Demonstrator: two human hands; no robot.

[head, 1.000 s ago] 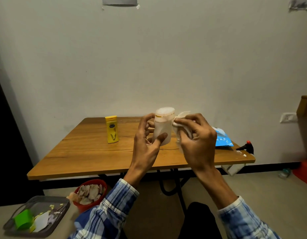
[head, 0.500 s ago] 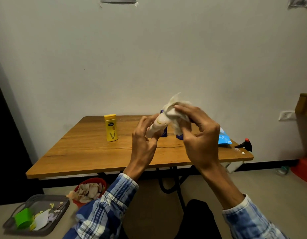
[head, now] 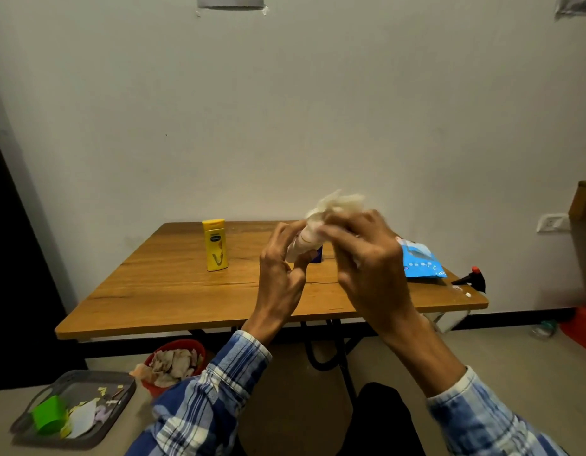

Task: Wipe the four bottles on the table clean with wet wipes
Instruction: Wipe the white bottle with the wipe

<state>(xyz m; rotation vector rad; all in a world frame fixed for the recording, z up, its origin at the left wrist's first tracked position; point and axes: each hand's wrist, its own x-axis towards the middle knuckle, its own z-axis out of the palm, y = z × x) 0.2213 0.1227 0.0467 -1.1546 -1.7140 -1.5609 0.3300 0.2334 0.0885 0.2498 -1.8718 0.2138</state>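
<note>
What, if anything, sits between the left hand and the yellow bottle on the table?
Nothing visible: bare tabletop lies between the left hand and the upright yellow bottle. That hand does hold the white bottle, though.

Bottle (head: 215,245) left of wipes pack (head: 421,262)

1. We see a worktop (head: 173,291) of smooth, grained wood with a soft sheen.
2. The yellow bottle (head: 215,244) looks like glossy plastic.
3. The wipe (head: 337,201) looks like soft, crumpled cloth.
4. The blue wipes pack (head: 420,262) looks like shiny plastic film.
</note>
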